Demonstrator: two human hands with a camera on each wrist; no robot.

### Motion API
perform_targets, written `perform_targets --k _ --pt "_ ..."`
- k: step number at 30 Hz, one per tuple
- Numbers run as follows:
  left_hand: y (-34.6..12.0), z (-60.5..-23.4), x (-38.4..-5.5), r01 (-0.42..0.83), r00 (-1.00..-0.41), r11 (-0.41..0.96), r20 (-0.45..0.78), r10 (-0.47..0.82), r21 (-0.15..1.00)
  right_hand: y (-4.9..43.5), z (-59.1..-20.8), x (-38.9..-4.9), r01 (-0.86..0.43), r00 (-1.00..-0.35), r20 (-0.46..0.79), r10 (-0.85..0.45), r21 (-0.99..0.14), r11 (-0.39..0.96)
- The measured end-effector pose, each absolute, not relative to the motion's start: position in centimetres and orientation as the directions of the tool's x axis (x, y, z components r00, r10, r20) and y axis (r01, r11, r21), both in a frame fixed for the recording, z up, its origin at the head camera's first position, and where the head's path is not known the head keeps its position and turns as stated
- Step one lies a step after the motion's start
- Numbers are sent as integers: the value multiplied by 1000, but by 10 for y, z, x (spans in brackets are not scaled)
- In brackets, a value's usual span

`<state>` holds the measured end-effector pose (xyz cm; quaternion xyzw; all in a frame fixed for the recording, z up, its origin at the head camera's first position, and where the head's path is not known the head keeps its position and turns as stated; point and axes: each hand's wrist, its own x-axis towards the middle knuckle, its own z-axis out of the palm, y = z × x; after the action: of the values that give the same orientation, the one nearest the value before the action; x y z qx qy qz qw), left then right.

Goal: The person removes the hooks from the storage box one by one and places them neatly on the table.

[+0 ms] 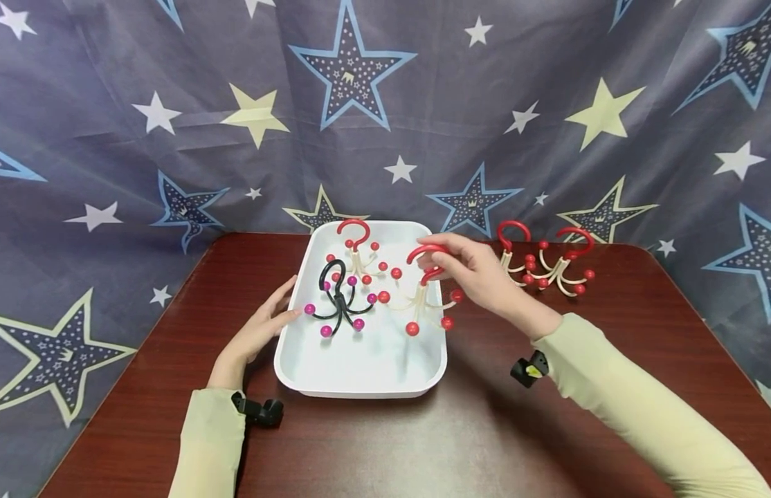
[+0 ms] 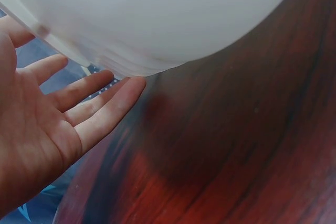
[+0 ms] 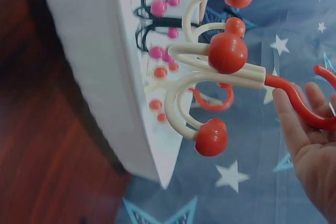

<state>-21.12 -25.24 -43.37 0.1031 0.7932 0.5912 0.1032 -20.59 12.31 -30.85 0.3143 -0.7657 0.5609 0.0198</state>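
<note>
Seemingly at a placing step, the right hand (image 1: 475,273) pinches a red-and-cream hook (image 3: 244,75), hanging beneath that grip over the white tray (image 1: 360,366) that the left hand (image 1: 261,333) touches with fingers apart; careful lowering seems needed.

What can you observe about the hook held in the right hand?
The hook has a shiny red curved top, a cream stem and cream arms curving up to red balls; it looks plastic. Roughly upright, it hangs over the right side of the white tray, its red top held by the right hand.
</note>
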Motion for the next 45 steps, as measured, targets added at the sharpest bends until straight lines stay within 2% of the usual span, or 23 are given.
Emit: perform_targets --k 11,14,19,22,31,45 --pt "-252 -433 -211 43 -957 272 -39 289 961 172 -288 -191 -518 -833 383 -399 -793 322" --pt "-252 -433 -211 41 -957 272 -40 286 961 185 -299 -195 -504 -849 369 -378 -781 370" --pt "-253 -436 -210 35 -958 269 -44 284 963 204 -323 -205 -486 -859 367 -357 -805 340" --pt "-253 -438 -210 34 -956 260 -45 290 965 212 -330 -207 -487 -863 372 -340 -793 367" --pt "-252 -438 -210 42 -956 249 -34 291 968 230 -336 -209 -419 -907 327 -264 -749 513" --pt "-253 -436 -210 51 -955 241 -23 295 969 235 -345 -219 -400 -916 304 -262 -738 543"
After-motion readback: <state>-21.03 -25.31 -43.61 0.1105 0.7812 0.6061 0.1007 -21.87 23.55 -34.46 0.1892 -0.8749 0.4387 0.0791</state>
